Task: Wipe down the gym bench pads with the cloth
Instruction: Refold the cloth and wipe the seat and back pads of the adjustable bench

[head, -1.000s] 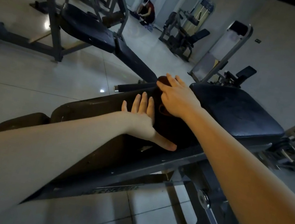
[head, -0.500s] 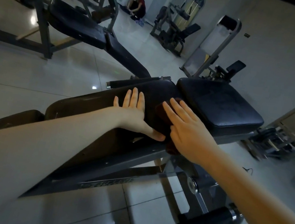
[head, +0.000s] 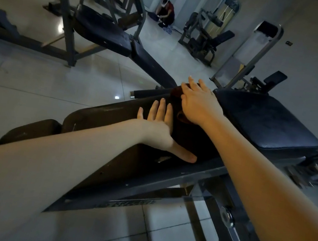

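The dark, seemingly maroon cloth (head: 177, 92) lies bunched on the back pad (head: 101, 117) beside the seat (head: 263, 121), pressed under the right hand (head: 198, 104) with straight fingers (head: 204, 89). The left hand (head: 158, 129) rests flat, fingers spread.

Bare left forearm (head: 53, 157), bare right forearm (head: 260, 175), left hand (head: 158, 129) and right hand (head: 198, 104) bare too, slim fingers (head: 160, 111), short fingernails (head: 163, 99).

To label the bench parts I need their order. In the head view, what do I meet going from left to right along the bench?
Small end pad → back pad → left hand → right hand → seat pad.
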Demonstrator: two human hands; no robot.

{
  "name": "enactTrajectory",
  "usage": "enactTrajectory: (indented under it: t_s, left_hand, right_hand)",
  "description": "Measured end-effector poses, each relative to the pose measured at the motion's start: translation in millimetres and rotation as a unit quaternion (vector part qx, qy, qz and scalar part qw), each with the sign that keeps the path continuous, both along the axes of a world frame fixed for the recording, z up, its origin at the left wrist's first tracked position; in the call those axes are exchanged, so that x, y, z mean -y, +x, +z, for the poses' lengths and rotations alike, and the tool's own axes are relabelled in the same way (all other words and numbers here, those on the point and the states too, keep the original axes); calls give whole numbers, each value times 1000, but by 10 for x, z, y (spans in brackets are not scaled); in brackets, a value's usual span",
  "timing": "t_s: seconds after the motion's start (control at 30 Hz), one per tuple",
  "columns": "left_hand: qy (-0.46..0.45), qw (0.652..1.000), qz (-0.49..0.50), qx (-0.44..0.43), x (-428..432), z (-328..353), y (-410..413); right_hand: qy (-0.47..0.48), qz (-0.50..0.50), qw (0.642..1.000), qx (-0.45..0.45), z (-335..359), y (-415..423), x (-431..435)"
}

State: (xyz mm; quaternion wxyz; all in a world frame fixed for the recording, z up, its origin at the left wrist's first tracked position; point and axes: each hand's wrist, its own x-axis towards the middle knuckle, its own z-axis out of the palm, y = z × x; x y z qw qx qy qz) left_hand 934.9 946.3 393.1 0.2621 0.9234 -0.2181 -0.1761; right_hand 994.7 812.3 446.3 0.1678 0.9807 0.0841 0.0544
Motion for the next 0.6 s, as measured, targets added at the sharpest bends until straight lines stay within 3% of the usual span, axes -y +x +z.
enactTrajectory:
  t_s: [0.17,0.47,0.6]
  left_hand:
    - [6,1000,6,2,2,49,-54]
    - [4,1000,9,13,22,-10,12]
    - [5,1000,12,13,48,-52,63]
  right_hand:
    - [2,-2,1000,-23,67,-203,-27]
    - [-5,59,996,-73,94,-1349,357]
    - [16,66,996,-57,126,-1146,345]
